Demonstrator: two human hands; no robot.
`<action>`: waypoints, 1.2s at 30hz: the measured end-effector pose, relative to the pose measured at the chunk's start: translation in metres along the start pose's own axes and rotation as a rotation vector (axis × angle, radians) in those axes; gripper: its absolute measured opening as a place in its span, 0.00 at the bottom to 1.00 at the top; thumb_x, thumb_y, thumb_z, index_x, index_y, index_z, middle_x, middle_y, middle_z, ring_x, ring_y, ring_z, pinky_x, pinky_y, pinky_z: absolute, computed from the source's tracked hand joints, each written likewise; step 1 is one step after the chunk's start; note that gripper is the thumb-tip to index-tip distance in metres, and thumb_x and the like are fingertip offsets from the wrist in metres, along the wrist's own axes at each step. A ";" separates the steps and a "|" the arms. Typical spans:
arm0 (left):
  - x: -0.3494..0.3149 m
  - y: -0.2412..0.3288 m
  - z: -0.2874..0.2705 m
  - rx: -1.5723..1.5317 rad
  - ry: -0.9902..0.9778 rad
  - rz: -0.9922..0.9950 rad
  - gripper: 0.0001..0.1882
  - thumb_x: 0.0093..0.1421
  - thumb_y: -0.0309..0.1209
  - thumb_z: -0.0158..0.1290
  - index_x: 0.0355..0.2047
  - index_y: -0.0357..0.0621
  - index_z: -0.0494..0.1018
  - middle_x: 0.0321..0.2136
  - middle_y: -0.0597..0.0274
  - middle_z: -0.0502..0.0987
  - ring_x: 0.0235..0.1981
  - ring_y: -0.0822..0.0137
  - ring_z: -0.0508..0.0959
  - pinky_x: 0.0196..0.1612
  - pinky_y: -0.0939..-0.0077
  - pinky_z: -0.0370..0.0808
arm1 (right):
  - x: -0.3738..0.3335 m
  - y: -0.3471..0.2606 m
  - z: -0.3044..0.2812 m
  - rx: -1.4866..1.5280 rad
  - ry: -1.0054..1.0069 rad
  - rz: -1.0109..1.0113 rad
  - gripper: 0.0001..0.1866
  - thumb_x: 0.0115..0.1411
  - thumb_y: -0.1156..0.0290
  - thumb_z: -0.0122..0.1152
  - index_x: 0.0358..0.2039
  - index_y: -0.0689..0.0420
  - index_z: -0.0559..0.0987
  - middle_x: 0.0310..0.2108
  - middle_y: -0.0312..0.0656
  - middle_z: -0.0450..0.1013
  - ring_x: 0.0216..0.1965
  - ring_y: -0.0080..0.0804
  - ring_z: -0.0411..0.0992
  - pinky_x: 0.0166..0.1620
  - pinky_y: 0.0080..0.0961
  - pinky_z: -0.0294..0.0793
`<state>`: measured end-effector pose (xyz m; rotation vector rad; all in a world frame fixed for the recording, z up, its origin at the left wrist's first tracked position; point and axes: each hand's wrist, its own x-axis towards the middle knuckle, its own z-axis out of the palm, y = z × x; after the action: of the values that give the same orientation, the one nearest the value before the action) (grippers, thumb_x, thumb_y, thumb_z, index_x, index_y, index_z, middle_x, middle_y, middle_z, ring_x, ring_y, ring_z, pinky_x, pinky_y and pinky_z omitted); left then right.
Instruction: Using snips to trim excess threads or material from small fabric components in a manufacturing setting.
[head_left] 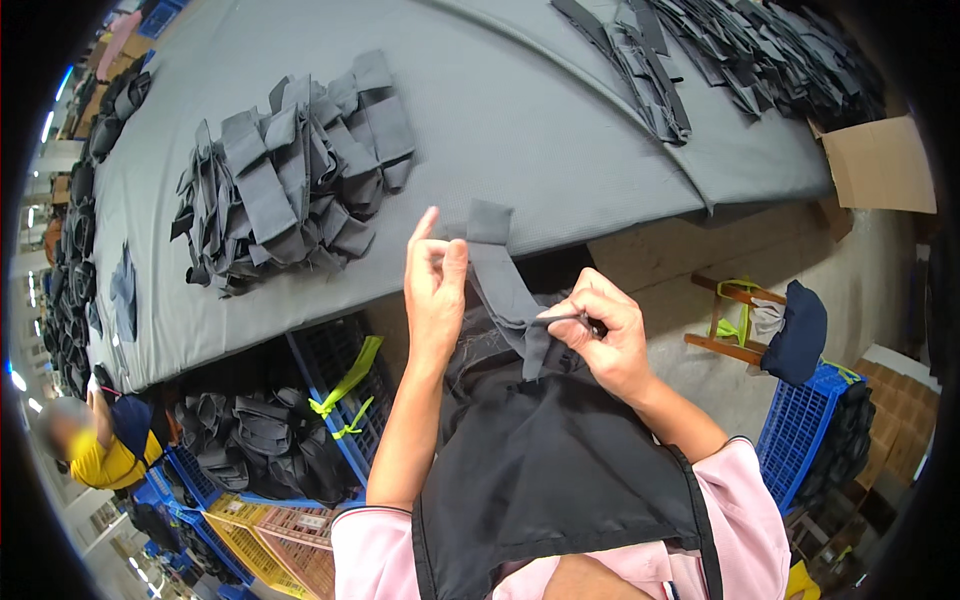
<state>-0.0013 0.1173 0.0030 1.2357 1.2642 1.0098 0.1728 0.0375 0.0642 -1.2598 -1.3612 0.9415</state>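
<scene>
In front of my black apron hangs a dark grey fabric strip (505, 275), its squared upper end at the table's edge and its lower end bunched. My right hand (605, 325) is closed, pinching a narrow dark part of this strip between thumb and fingers. Just left of the strip is my left hand (435, 290), index finger stretched up, thumb raised, other fingers partly bent. It appears to hold nothing, though the strip passes close behind its thumb. More dark cloth with frayed threads (475, 345) lies under the strip, partly hidden by the apron.
A grey-covered table (450, 120) bears a heap of folded fabric pieces (290, 170) and dark strips (760, 55). Below are blue crates (350, 400) with black items. A wooden stool (735, 315) stands right, near a cardboard box (880, 165). Another person (110, 455) works far left.
</scene>
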 end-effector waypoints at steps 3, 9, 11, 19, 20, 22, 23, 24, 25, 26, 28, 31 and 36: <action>-0.020 0.030 0.004 -0.085 -0.118 -0.009 0.25 0.58 0.48 0.52 0.45 0.40 0.66 0.62 0.49 0.53 0.44 0.68 0.70 0.37 0.77 0.68 | 0.006 0.009 -0.004 -0.002 -0.011 0.140 0.09 0.52 0.75 0.63 0.23 0.64 0.72 0.20 0.34 0.60 0.19 0.18 0.58 0.22 0.19 0.57; -0.038 0.046 0.006 0.046 -0.368 -0.005 0.11 0.50 0.31 0.59 0.30 0.38 0.72 0.43 0.59 0.72 0.35 0.73 0.72 0.36 0.79 0.69 | 0.009 0.024 -0.001 0.212 -0.174 0.284 0.11 0.55 0.70 0.61 0.23 0.62 0.72 0.22 0.30 0.64 0.21 0.14 0.58 0.22 0.17 0.56; -0.038 0.040 0.007 0.055 -0.294 0.013 0.08 0.51 0.28 0.57 0.28 0.36 0.71 0.31 0.63 0.74 0.30 0.75 0.71 0.32 0.82 0.68 | 0.016 0.015 -0.002 0.363 -0.167 0.470 0.09 0.56 0.70 0.60 0.26 0.62 0.72 0.24 0.29 0.65 0.21 0.13 0.59 0.23 0.16 0.57; -0.043 0.034 0.020 0.058 -0.138 -0.138 0.06 0.54 0.25 0.55 0.27 0.35 0.70 0.17 0.71 0.67 0.22 0.81 0.65 0.27 0.85 0.64 | -0.009 0.009 -0.011 -0.189 0.250 0.012 0.14 0.49 0.80 0.61 0.38 0.61 0.72 0.28 0.38 0.66 0.23 0.22 0.67 0.26 0.19 0.67; -0.044 0.039 0.023 0.024 -0.118 -0.140 0.06 0.54 0.25 0.55 0.28 0.35 0.70 0.18 0.71 0.68 0.22 0.82 0.65 0.27 0.86 0.64 | -0.009 0.003 -0.015 -0.339 0.251 -0.036 0.14 0.48 0.79 0.63 0.37 0.60 0.73 0.27 0.39 0.67 0.21 0.25 0.67 0.24 0.20 0.67; -0.044 0.045 0.026 -0.012 -0.104 -0.142 0.06 0.55 0.25 0.54 0.28 0.34 0.71 0.18 0.72 0.69 0.22 0.82 0.65 0.27 0.86 0.64 | -0.012 0.005 -0.017 -0.409 0.233 -0.065 0.15 0.46 0.78 0.64 0.36 0.59 0.74 0.27 0.39 0.67 0.21 0.27 0.67 0.24 0.22 0.68; -0.045 0.047 0.027 -0.030 -0.113 -0.153 0.05 0.56 0.25 0.54 0.29 0.34 0.71 0.19 0.72 0.70 0.23 0.83 0.65 0.28 0.86 0.65 | -0.013 0.006 -0.017 -0.477 0.211 -0.098 0.15 0.45 0.77 0.66 0.35 0.58 0.75 0.27 0.40 0.67 0.20 0.30 0.67 0.23 0.23 0.68; -0.046 0.048 0.028 -0.048 -0.121 -0.164 0.05 0.56 0.25 0.53 0.29 0.34 0.71 0.20 0.72 0.71 0.24 0.83 0.65 0.28 0.86 0.65 | -0.013 0.008 -0.018 -0.479 0.214 -0.097 0.15 0.45 0.77 0.66 0.35 0.58 0.75 0.27 0.40 0.67 0.20 0.30 0.67 0.23 0.23 0.68; -0.047 0.047 0.028 -0.048 -0.121 -0.163 0.05 0.56 0.25 0.53 0.29 0.34 0.71 0.20 0.72 0.71 0.24 0.83 0.65 0.28 0.86 0.65 | -0.013 0.010 -0.017 -0.515 0.207 -0.130 0.15 0.44 0.76 0.66 0.35 0.58 0.75 0.26 0.39 0.67 0.20 0.32 0.67 0.23 0.24 0.67; -0.048 0.046 0.027 -0.058 -0.140 -0.164 0.05 0.56 0.24 0.53 0.30 0.34 0.71 0.21 0.71 0.72 0.24 0.83 0.66 0.30 0.86 0.66 | -0.012 0.011 -0.017 -0.549 0.198 -0.164 0.15 0.43 0.75 0.66 0.34 0.58 0.76 0.25 0.39 0.66 0.20 0.33 0.67 0.22 0.25 0.67; -0.049 0.046 0.026 -0.067 -0.154 -0.166 0.05 0.57 0.24 0.53 0.30 0.34 0.71 0.22 0.71 0.73 0.25 0.83 0.67 0.31 0.86 0.66 | -0.011 0.012 -0.016 -0.562 0.198 -0.184 0.16 0.42 0.75 0.67 0.34 0.57 0.76 0.24 0.39 0.66 0.20 0.34 0.67 0.22 0.26 0.67; -0.051 0.049 0.024 -0.110 -0.169 -0.194 0.04 0.57 0.24 0.52 0.31 0.35 0.71 0.24 0.71 0.74 0.27 0.83 0.68 0.32 0.86 0.67 | -0.009 0.011 -0.018 -0.662 0.172 -0.269 0.16 0.41 0.74 0.67 0.34 0.57 0.76 0.24 0.38 0.66 0.20 0.32 0.67 0.22 0.26 0.66; -0.050 0.052 0.022 -0.150 -0.193 -0.264 0.04 0.58 0.25 0.51 0.31 0.36 0.71 0.25 0.72 0.73 0.27 0.83 0.68 0.33 0.87 0.67 | -0.012 0.011 -0.024 -0.728 0.123 -0.318 0.16 0.41 0.73 0.66 0.34 0.56 0.77 0.23 0.36 0.66 0.20 0.31 0.66 0.22 0.25 0.65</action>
<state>0.0219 0.0718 0.0585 0.9955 1.1441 0.7597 0.1977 0.0256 0.0559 -1.5262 -1.8124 0.1268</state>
